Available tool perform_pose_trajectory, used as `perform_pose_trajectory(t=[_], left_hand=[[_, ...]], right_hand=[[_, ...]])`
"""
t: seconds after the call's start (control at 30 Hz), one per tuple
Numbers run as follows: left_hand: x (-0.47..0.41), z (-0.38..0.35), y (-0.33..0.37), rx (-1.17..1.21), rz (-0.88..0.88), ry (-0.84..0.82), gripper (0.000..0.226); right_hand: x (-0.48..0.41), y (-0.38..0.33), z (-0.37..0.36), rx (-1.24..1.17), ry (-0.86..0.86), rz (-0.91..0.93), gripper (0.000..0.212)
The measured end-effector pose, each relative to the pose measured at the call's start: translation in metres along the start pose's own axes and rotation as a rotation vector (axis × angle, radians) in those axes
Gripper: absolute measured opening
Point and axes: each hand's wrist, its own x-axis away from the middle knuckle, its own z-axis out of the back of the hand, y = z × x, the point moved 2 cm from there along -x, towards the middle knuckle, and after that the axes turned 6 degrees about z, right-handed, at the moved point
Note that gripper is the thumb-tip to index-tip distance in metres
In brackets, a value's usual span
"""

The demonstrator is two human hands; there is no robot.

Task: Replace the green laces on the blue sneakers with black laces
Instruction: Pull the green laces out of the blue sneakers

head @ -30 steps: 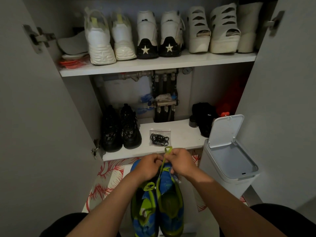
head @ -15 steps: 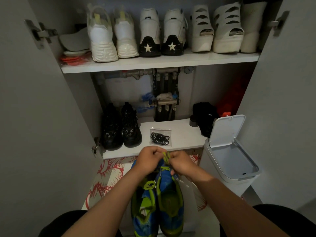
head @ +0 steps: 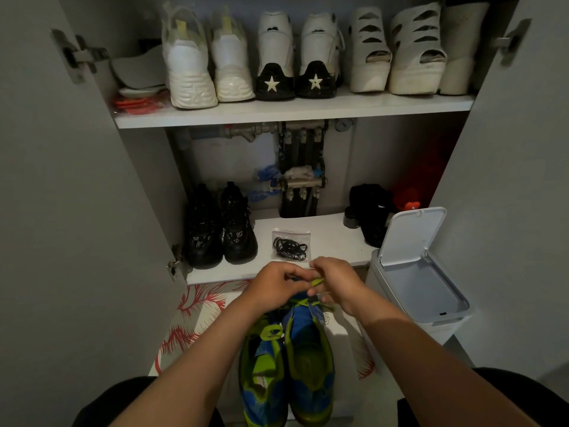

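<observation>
Head view, low in the centre of the frame: I have the two blue sneakers point(head: 308, 359) lying side by side on the patterned mat point(head: 197, 306), toes toward the cupboard. My right hand point(head: 335, 282) pinches a loop of green lace point(head: 316, 282) between thumb and fingertips, just above the toe end of the shoe on the right of the frame. My left hand point(head: 274, 286), fingers curled, grips the same lace right beside it, the two hands almost touching.

I judge the lace soft, limp and light, dragging a little through each eyelet. I would take it close to the eyelet and draw it out in short pulls, bracing the light shoe so it does not lift.

The black laces point(head: 291, 248) lie coiled in a clear bag on the lower shelf point(head: 332, 241), just above my hands in the frame, untouched.
</observation>
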Motion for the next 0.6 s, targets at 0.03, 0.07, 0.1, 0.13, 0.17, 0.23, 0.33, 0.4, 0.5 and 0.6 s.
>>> perform_pose_trajectory(t=[0.03, 0.07, 0.1, 0.13, 0.17, 0.23, 0.33, 0.4, 0.5, 0.6], left_hand=[[-0.001, -0.001, -0.001, -0.059, 0.000, 0.002, 0.020], [-0.002, -0.001, -0.002, -0.132, 0.003, 0.013, 0.021], [-0.002, 0.000, -0.005, -0.204, 0.010, 0.019, 0.023], [-0.003, 0.000, -0.007, -0.275, 0.019, 0.018, 0.024], [-0.004, -0.001, -0.010, -0.350, 0.025, 0.009, 0.025], [-0.005, -0.003, -0.015, -0.489, 0.020, -0.023, 0.027], [-0.007, -0.011, -0.018, -0.641, -0.024, -0.056, 0.026], [-0.008, -0.015, -0.020, -0.701, -0.049, -0.057, 0.023], [-0.010, -0.021, -0.024, -0.731, -0.040, -0.077, 0.022], [-0.013, -0.027, -0.028, -0.756, -0.033, -0.062, 0.022]], right_hand=[[-0.003, 0.002, 0.007, 0.147, 0.069, 0.016, 0.023], [-0.006, 0.006, 0.014, 0.335, 0.131, 0.040, 0.023], [-0.008, 0.009, 0.021, 0.538, 0.176, 0.066, 0.025], [-0.009, 0.013, 0.027, 0.721, 0.199, 0.084, 0.026], [-0.008, 0.016, 0.032, 0.856, 0.199, 0.081, 0.026], [-0.005, 0.021, 0.037, 1.017, 0.162, 0.050, 0.024], [-0.001, 0.025, 0.038, 1.119, 0.120, 0.034, 0.022], [0.000, 0.026, 0.036, 1.168, 0.120, 0.090, 0.022], [-0.002, 0.028, 0.026, 1.149, -0.004, 0.244, 0.043], [-0.005, 0.033, 0.015, 1.166, -0.171, 0.257, 0.042]])
